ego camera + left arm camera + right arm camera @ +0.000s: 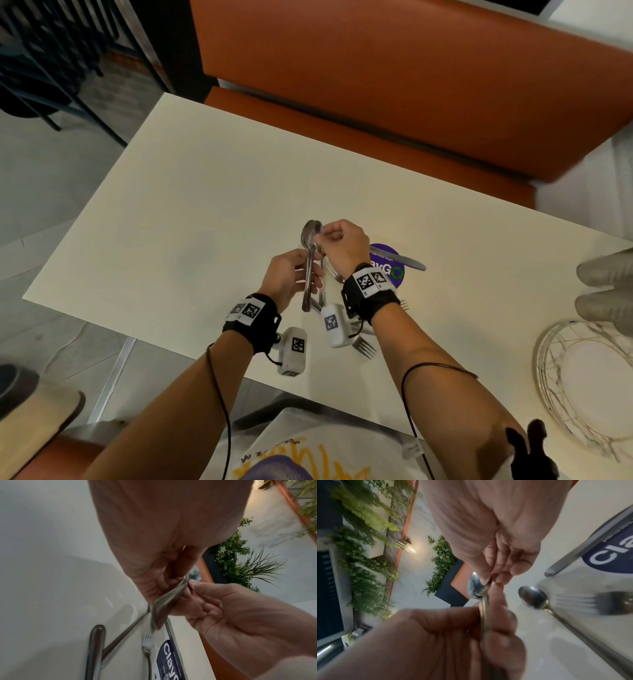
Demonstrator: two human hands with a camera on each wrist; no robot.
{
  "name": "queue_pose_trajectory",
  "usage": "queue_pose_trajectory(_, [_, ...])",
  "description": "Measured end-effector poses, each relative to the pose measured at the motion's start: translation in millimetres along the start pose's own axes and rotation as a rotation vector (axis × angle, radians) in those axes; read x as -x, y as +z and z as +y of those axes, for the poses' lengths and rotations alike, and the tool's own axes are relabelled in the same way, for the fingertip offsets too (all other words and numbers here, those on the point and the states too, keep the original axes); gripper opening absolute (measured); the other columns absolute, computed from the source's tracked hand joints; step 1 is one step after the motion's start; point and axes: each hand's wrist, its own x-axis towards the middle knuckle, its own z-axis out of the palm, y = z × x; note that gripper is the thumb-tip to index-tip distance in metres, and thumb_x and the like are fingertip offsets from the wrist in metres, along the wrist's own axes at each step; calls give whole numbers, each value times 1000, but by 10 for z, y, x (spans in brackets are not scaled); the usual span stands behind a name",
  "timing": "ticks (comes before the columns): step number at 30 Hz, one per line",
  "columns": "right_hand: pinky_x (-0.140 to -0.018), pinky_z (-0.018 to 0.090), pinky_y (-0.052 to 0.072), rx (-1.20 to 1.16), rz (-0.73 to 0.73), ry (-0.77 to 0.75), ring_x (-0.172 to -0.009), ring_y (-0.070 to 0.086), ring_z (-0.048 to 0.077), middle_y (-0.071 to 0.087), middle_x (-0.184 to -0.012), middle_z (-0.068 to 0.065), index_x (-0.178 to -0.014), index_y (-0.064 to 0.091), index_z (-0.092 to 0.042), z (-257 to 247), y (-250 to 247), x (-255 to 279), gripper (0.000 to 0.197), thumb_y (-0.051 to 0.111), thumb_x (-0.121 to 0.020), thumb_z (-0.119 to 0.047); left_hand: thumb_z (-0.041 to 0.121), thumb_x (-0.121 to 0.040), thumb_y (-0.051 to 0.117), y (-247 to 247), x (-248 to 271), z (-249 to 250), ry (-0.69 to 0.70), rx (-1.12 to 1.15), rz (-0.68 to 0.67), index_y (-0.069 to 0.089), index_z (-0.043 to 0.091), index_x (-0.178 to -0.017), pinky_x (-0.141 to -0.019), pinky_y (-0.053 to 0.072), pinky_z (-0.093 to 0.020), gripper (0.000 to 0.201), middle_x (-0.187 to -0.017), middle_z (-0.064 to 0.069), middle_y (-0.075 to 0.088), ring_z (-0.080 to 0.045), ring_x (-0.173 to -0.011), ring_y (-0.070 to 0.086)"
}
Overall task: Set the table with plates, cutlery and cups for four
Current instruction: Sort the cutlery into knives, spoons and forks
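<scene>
Above the middle of the cream table [191,205], my left hand [308,270] grips a small bundle of steel spoons [310,274] by their handles, bowls pointing away from me. My right hand [323,234] pinches the bowl of one spoon at the top of the bundle. The right wrist view shows that thumb and fingertip on the spoon bowl [475,588], with the left hand [453,635] wrapped round the handles below. On the table under my hands lie another spoon [532,597], forks [364,346] and a knife [407,262].
A purple round sticker [390,267] lies under the knife. A stack of white, gold-veined plates [589,377] sits at the table's right end, with greyish cups [606,284] beyond it. An orange bench [411,85] runs along the far side.
</scene>
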Motion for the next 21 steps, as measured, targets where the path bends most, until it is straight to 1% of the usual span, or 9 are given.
queue_pose_trajectory(3, [-66,15,49,8,-36,12,-77,66,6,71,-86,-4,-97,69,-13,68,36,31,18,80,-83,-19,12,-97,44,-23,-26,-35,-34,22,35,70,0,-102,-53,38,-31,30,-70,-11,58,-24,-56,49])
queue_pose_trajectory(7, [-69,22,55,-27,-153,20,-78,73,14,75,-93,1,-108,68,-15,86,22,23,30,81,-84,-26,16,-98,47,-77,-60,-80,-71,-13,70,70,1,-99,-52,27,-30,27,-63,-2,46,-19,-51,37])
queue_pose_trajectory(9, [-76,28,59,-34,-192,14,-82,73,17,76,-94,2,-109,70,-16,104,22,-18,27,78,-87,-30,16,-97,48,-99,-63,-87,-75,-28,90,68,2,-97,-52,22,-31,24,-62,-2,41,-18,-50,30])
queue_pose_trajectory(11, [-79,29,58,-43,-140,18,-85,72,16,76,-95,1,-107,71,-17,111,-5,-86,18,72,-92,-27,14,-96,47,-135,-65,-79,-75,-30,108,66,3,-94,-52,17,-31,22,-61,-1,38,-16,-49,25])
queue_pose_trajectory(13, [-81,27,54,35,-66,3,-89,69,13,74,-99,-1,-107,72,-16,132,-54,-177,14,66,-96,-22,14,-98,46,-182,-70,-63,-75,-33,124,65,3,-92,-49,16,-29,23,-59,0,36,-14,-47,24])
queue_pose_trajectory(16, [-85,29,53,189,-28,-23,-93,63,14,71,-106,1,-113,70,-16,213,-96,-318,18,61,-98,-17,14,-98,44,-259,-80,-44,-71,-32,140,64,4,-92,-45,18,-25,23,-58,1,37,-13,-46,25])
queue_pose_trajectory(17, [-87,32,54,246,-30,-29,-95,63,16,70,-106,1,-113,70,-18,237,-87,-359,19,60,-97,-17,14,-98,44,-284,-84,-40,-67,-35,144,64,4,-92,-44,19,-25,23,-58,1,37,-13,-46,25])
queue_pose_trajectory(19, [-92,42,54,381,-60,-52,-103,61,22,69,-103,-1,-114,69,-21,294,-40,-435,20,64,-94,-19,14,-98,44,-326,-83,-35,-55,-54,152,64,4,-92,-44,21,-25,23,-59,1,38,-13,-46,27])
queue_pose_trajectory(21, [-96,46,50,546,-111,-81,-109,56,25,68,-105,0,-117,69,-20,318,12,-486,24,69,-93,-26,15,-97,44,-355,-83,-31,-46,-60,157,63,4,-91,-45,21,-26,23,-59,1,39,-13,-46,28])
